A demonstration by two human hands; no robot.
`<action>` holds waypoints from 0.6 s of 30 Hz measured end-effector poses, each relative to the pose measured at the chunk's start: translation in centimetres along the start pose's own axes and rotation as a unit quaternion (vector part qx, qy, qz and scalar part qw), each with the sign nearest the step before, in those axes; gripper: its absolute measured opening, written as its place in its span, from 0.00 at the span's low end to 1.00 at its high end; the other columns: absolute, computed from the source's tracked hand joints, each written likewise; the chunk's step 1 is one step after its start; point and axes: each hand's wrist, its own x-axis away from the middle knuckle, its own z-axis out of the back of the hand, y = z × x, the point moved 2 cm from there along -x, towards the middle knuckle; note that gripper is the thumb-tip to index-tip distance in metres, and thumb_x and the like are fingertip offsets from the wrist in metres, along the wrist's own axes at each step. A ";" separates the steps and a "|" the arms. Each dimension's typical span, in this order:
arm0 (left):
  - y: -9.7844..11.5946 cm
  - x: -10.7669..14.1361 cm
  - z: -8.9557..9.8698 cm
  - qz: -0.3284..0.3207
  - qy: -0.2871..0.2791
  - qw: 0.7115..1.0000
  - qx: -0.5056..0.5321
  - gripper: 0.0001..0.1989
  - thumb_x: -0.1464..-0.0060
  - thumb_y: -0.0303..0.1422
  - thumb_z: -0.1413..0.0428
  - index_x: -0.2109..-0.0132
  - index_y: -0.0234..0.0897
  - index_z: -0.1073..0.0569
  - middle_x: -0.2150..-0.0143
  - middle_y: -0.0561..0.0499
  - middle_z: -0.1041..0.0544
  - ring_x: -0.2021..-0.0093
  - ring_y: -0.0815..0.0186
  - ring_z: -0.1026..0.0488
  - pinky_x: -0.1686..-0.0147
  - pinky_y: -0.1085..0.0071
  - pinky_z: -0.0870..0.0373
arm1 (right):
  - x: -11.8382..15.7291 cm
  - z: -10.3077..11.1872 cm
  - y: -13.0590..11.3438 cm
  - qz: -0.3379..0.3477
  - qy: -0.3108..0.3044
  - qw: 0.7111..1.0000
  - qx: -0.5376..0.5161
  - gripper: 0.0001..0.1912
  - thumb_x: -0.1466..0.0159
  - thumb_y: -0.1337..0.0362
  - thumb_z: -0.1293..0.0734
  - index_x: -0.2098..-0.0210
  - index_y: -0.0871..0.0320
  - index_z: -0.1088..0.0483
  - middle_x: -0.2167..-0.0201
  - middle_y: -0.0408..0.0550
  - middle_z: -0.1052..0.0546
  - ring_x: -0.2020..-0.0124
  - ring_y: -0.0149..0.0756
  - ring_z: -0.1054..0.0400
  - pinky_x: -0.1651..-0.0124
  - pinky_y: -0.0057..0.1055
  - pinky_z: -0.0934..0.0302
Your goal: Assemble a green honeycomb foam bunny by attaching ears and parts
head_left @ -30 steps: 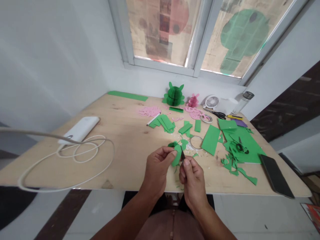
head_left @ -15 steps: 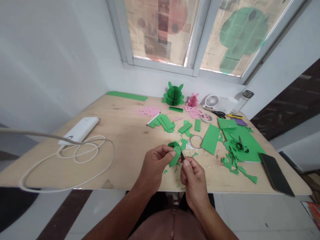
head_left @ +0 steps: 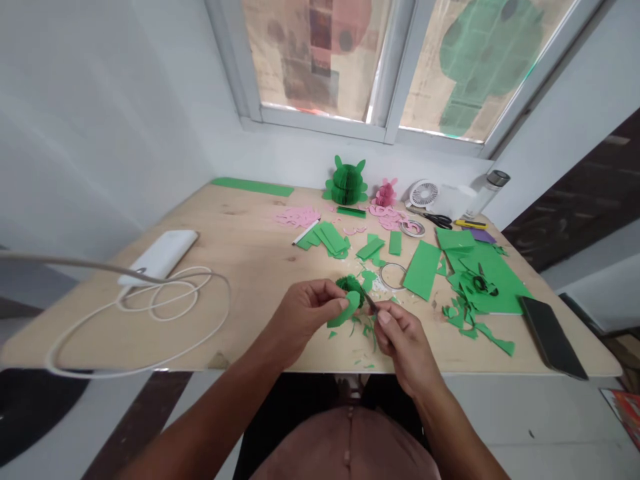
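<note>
My left hand [head_left: 317,310] pinches a rounded green paper piece [head_left: 345,311] between thumb and fingers, above the near part of the table. In my closed right hand [head_left: 403,333] is a thin dark pointed tool [head_left: 371,304], its tip against or very close to the paper's right side. Its exact kind is hard to make out. Just behind the fingers sits a darker green ruffled paper shape [head_left: 349,283]; whether the left hand also holds it is unclear. Small green scraps [head_left: 369,328] lie on the wood below the hands.
On the right are a large green sheet [head_left: 500,267], scraps and a black phone [head_left: 553,337]. Behind stand a green paper figure [head_left: 347,183], a pink one [head_left: 385,193], a small fan [head_left: 423,194] and black scissors [head_left: 440,221]. A white power bank [head_left: 160,257] and looped cable [head_left: 227,293] lie left.
The paper piece in my left hand has tilted, its lower end swinging left. My right hand with the dark tool has shifted slightly right. The whole view has moved a little.
</note>
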 end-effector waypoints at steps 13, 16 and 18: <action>2.3 -1.0 0.9 0.063 -0.193 0.964 -0.171 0.05 0.60 0.31 0.39 0.76 0.35 0.26 0.80 0.55 0.30 0.78 0.73 0.38 0.76 0.75 0.43 | -0.3 2.2 -4.0 0.008 -0.133 0.961 0.242 0.17 0.40 0.50 0.34 0.69 0.59 0.25 0.77 0.43 0.34 0.75 0.28 0.45 0.76 0.25 0.52; 2.6 -1.0 0.7 0.058 -0.209 0.960 -0.180 0.04 0.60 0.31 0.39 0.76 0.35 0.25 0.80 0.54 0.30 0.79 0.73 0.39 0.77 0.75 0.43 | -0.4 2.3 -4.3 0.018 -0.148 0.956 0.252 0.15 0.39 0.52 0.34 0.70 0.58 0.24 0.76 0.43 0.34 0.74 0.30 0.45 0.76 0.25 0.52; 2.8 -1.0 0.6 0.053 -0.217 0.957 -0.184 0.04 0.60 0.31 0.39 0.76 0.35 0.24 0.80 0.54 0.30 0.79 0.72 0.38 0.78 0.75 0.43 | -0.3 2.3 -4.4 0.017 -0.151 0.958 0.243 0.13 0.40 0.54 0.32 0.69 0.58 0.24 0.78 0.42 0.36 0.76 0.29 0.47 0.78 0.24 0.55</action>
